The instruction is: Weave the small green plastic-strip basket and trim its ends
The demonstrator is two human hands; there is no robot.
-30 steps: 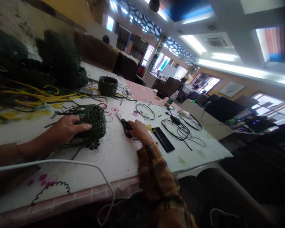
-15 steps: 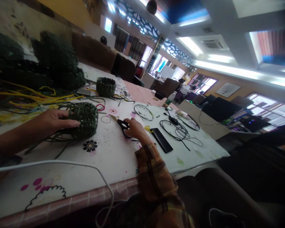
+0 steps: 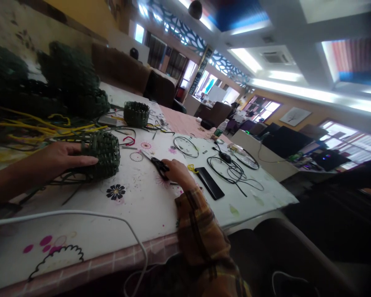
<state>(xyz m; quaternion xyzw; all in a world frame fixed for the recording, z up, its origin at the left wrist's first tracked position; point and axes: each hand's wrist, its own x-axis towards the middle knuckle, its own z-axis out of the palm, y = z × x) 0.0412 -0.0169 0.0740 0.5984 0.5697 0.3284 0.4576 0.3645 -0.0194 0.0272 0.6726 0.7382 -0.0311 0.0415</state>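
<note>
My left hand (image 3: 69, 156) is closed around the side of a dark green woven basket (image 3: 106, 154), fingers partly hidden behind it. The basket lies tipped on its side, with loose strips trailing from its left end over the tabletop. My right hand (image 3: 177, 171) is closed at the black handles of a pair of scissors (image 3: 158, 166). Their blades point up and left, low over the table, toward the basket but apart from it. Some of the right fingers are hidden from view. A second woven basket (image 3: 136, 114) stands upright farther back.
Yellow and green strips (image 3: 34, 128) and dark woven pieces (image 3: 71, 74) are heaped at the left. To the right lie a black flat object (image 3: 209, 182), a coiled cable (image 3: 225, 169) and a strip loop (image 3: 186, 147). A white cable (image 3: 111, 218) crosses the front edge. A bottle (image 3: 221, 128) stands behind.
My left hand and the basket have shifted slightly left. The scissors have turned a little in my right hand, which stays in nearly the same place.
</note>
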